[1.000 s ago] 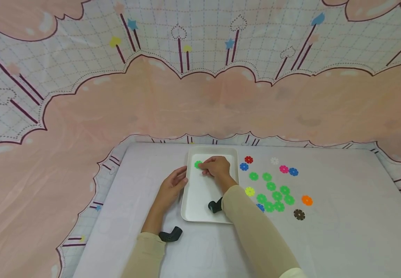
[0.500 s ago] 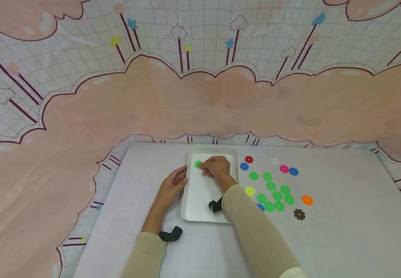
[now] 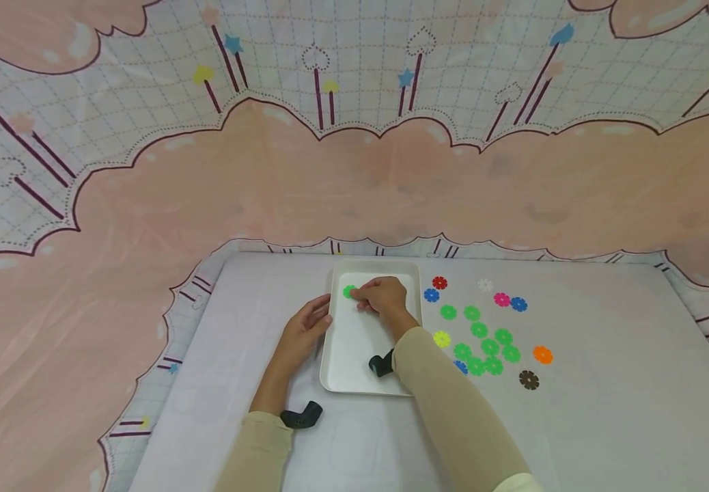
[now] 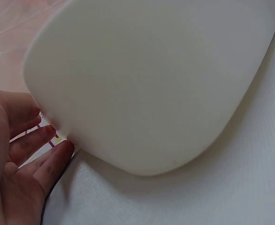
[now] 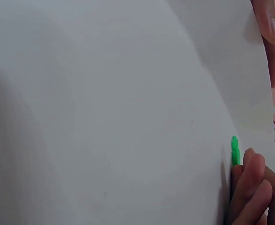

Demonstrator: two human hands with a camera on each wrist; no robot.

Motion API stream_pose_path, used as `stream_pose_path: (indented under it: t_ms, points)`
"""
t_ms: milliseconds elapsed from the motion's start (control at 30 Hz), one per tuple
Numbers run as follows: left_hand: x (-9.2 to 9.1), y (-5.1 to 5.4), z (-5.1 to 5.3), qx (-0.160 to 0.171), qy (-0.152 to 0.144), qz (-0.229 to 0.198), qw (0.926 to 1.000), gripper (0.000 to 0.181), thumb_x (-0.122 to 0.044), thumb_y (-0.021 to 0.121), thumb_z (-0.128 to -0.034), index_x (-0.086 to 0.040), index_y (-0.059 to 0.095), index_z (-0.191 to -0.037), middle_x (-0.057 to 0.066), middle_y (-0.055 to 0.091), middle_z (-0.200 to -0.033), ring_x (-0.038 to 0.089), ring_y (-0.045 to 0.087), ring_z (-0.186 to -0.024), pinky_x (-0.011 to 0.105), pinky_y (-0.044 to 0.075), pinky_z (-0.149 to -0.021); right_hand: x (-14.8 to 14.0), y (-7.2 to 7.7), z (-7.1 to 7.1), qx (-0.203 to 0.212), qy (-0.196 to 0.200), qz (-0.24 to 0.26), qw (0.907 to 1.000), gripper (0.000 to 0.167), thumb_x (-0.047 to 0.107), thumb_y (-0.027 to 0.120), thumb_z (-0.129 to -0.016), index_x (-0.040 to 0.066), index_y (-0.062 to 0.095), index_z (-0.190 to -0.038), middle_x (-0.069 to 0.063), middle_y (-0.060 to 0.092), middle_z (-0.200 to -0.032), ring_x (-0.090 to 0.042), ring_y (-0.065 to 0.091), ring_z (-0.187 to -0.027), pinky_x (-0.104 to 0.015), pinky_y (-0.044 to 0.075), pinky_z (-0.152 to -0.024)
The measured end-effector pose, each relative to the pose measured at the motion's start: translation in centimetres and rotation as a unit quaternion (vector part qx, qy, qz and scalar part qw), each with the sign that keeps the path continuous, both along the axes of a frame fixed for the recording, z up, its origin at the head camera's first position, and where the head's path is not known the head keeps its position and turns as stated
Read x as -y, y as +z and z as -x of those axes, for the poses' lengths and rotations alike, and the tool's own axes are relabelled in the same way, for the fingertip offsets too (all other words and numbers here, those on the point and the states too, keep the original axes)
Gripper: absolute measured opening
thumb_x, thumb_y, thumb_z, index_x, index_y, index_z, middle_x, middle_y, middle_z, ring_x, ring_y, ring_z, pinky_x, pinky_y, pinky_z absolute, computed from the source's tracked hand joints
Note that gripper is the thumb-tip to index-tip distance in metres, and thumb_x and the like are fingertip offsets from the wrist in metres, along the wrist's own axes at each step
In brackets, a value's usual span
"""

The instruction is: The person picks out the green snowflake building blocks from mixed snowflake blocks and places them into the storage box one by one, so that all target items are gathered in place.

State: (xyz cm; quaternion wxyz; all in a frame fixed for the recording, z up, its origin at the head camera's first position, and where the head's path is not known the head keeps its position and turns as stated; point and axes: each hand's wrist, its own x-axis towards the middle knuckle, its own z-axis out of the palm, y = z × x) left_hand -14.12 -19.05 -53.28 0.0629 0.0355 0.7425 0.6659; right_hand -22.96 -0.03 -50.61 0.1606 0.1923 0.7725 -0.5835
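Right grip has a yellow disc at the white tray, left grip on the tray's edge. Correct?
Wrong colour: the disc in the right grip is green; see the head view. White tray and left grip are as you say.

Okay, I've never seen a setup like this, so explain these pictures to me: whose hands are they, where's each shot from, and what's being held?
There's no robot here, just a person's two bare hands. The wide view comes from a camera worn on the head, looking forward and down. The two close-ups come from cameras on the wrists, probably the black devices there. The left hand touches the left edge of a white tray. The right hand pinches a green flower-shaped piece within the tray's rim. On the pale table, to the tray's right, lie more green pieces and other pieces in red, blue, yellow, white, pink, orange and brown.
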Motion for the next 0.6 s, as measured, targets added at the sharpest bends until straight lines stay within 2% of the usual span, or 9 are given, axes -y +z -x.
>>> stream_pose_path:
  t_ms: [333, 600]
  points:
    - [0.0, -0.1, 0.0, 0.002, -0.005, -0.002, 1.0, 0.052, -0.016, 0.062, -0.1026, -0.011, 0.046, -0.152, 0.014, 0.05, -0.155, 0.029, 0.049, -0.144, 0.042, 0.048, -0.113, -0.5, -0.2, -0.2, 0.002, 0.014, 0.023, 0.9996, 0.022, 0.02, 0.09, -0.078, 0.008, 0.074, -0.086, -0.002, 0.068, -0.063, -0.01, 0.064, -0.052, -0.018, 0.048, -0.048]
    - [-0.1, 0.0, 0.0, 0.005, 0.006, 0.001, 1.0, 0.051, -0.015, 0.062, -0.1023, -0.012, 0.047, -0.151, 0.013, 0.052, -0.154, 0.028, 0.051, -0.143, 0.045, 0.047, -0.113, -1.5, 0.1, -0.2, 0.022, 0.048, 0.095, 0.9941, 0.025, 0.025, 0.085, -0.085, 0.009, 0.074, -0.1, -0.004, 0.073, -0.083, -0.011, 0.069, -0.063, -0.018, 0.056, -0.059]
